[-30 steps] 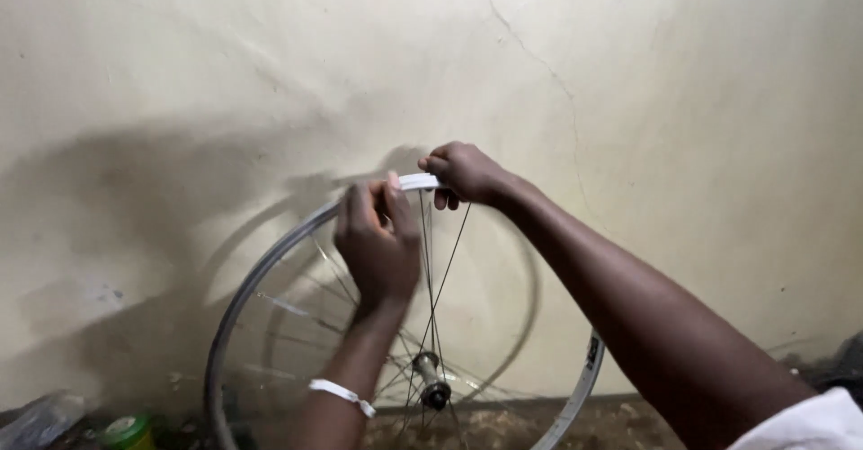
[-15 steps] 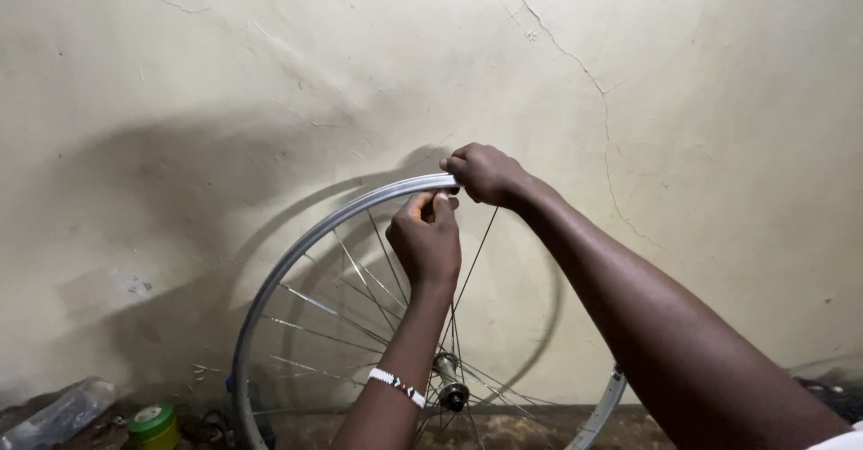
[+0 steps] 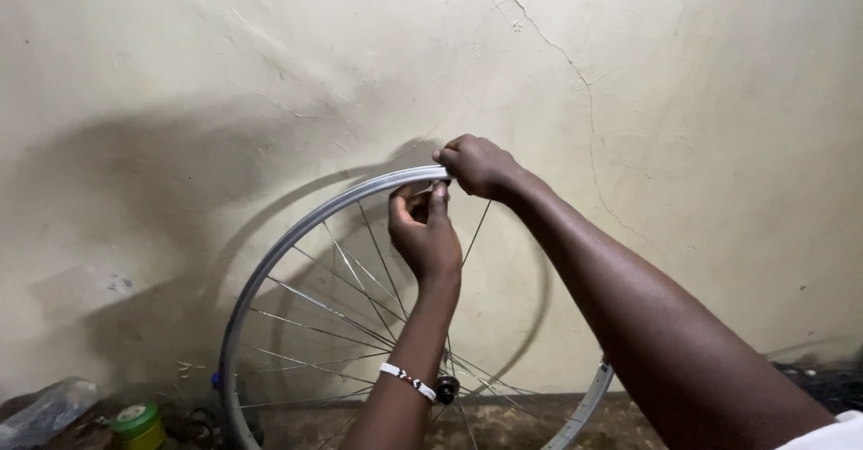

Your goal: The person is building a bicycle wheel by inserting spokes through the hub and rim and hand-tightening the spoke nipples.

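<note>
A silver bicycle wheel rim (image 3: pixel 270 270) with thin spokes (image 3: pixel 342 270) and a dark hub (image 3: pixel 447 389) stands upright against a cream wall. My right hand (image 3: pixel 478 164) grips the top of the rim from above. My left hand (image 3: pixel 424 234), with a white beaded bracelet at the wrist, reaches up just under the rim's top, its fingers pinched around something small at a spoke end. What the fingers pinch is hidden.
The cracked cream wall (image 3: pixel 629 72) fills the background. At the lower left on the floor lie a small round green-lidded tin (image 3: pixel 137 421) and a clear plastic bottle (image 3: pixel 45 409). Dark clutter sits at the lower right (image 3: pixel 822 383).
The view has shifted, so the wheel sits further right and lower. My left hand has moved right along the rim's underside, close under my right hand, which keeps its hold on top.
</note>
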